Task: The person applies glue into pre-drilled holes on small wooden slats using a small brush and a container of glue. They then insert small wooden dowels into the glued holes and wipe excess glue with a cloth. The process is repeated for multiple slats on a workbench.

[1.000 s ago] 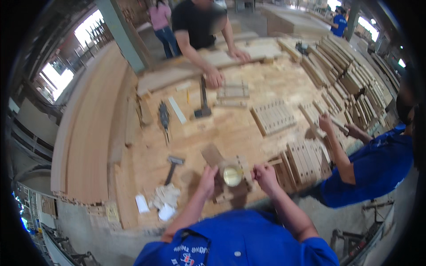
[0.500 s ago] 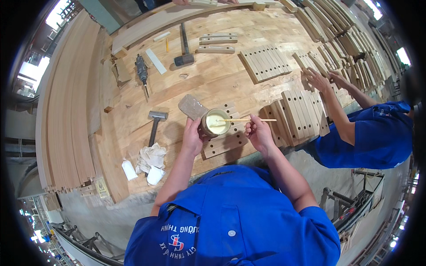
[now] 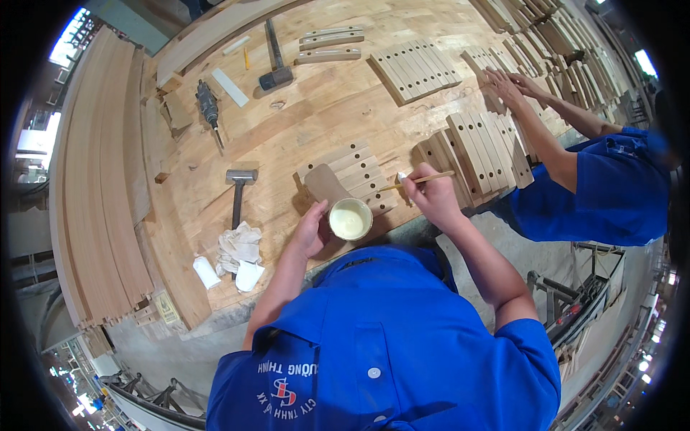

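My left hand (image 3: 309,230) grips the side of a small round cup (image 3: 349,219) of pale creamy glue at the near edge of the workbench. My right hand (image 3: 430,195) pinches a thin wooden stick (image 3: 424,179); its whitened tip sits at the right end of a row of drilled wooden slats (image 3: 353,172) lying just behind the cup. A brown flat piece (image 3: 325,184) lies on these slats beside the cup. My blue shirt fills the lower part of the view.
A co-worker in blue at the right has both hands (image 3: 505,80) on more slats (image 3: 483,147). On the bench lie a hammer (image 3: 238,188), white rags (image 3: 240,250), a mallet (image 3: 274,69) and a power driver (image 3: 208,109). Long planks (image 3: 93,179) are stacked left.
The view has tipped down and closer to the bench. My right hand has carried the stick from over the cup to the slats. My left hand stays on the cup.
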### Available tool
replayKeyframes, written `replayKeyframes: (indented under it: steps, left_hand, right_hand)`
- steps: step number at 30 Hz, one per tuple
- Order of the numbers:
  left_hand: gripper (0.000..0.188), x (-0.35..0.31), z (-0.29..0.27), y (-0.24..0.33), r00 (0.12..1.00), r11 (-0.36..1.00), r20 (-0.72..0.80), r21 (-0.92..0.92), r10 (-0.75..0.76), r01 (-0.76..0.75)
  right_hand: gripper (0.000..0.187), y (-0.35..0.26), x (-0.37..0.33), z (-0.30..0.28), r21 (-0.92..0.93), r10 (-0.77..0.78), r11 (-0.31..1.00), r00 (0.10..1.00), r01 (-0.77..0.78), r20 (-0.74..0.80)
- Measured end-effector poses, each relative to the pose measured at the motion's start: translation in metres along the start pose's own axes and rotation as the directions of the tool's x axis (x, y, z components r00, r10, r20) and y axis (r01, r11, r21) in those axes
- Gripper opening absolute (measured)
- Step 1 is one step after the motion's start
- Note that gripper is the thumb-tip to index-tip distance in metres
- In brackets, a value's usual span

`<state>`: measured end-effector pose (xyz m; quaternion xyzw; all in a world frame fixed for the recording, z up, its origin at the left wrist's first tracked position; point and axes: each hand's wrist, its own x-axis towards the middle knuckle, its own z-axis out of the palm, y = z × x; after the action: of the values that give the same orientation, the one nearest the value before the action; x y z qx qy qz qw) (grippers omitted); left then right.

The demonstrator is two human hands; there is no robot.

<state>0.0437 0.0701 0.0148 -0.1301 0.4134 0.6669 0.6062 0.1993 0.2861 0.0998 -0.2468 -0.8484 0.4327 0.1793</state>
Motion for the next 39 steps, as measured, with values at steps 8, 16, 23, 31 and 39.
replayKeyframes:
  steps: [8, 16, 23, 31, 39]
  left_hand:
    - [0.028, 0.000, 0.006, -0.003, 0.999, 0.999, 0.033, 0.032, -0.019, 0.018]
    - [0.034, 0.001, 0.004, -0.004, 0.998, 0.999, 0.059, 0.026, -0.026, 0.025]
    - [0.036, 0.002, 0.001, -0.003, 0.999, 0.996, 0.022, 0.090, -0.024, 0.021]
    - [0.038, 0.004, -0.004, -0.008, 0.991, 0.989, 0.035, 0.075, -0.127, 0.124]
    - [0.024, 0.001, -0.001, -0.002, 0.999, 0.981, 0.018, 0.185, 0.051, -0.054]
  right_hand:
    - [0.017, 0.007, 0.002, 0.016, -0.148, -0.143, 0.976, 0.984, 0.158, 0.105]
    - [0.016, 0.006, 0.007, 0.030, -0.236, -0.280, 0.917, 0.940, 0.323, 0.196]
    - [0.015, 0.003, 0.012, 0.032, -0.223, -0.282, 0.920, 0.939, 0.323, 0.196]
    - [0.019, -0.005, 0.011, 0.026, -0.384, -0.284, 0.832, 0.901, 0.401, 0.327]
    - [0.013, -0.041, 0.019, -0.010, -0.109, -0.355, 0.918, 0.913, 0.381, 0.203]
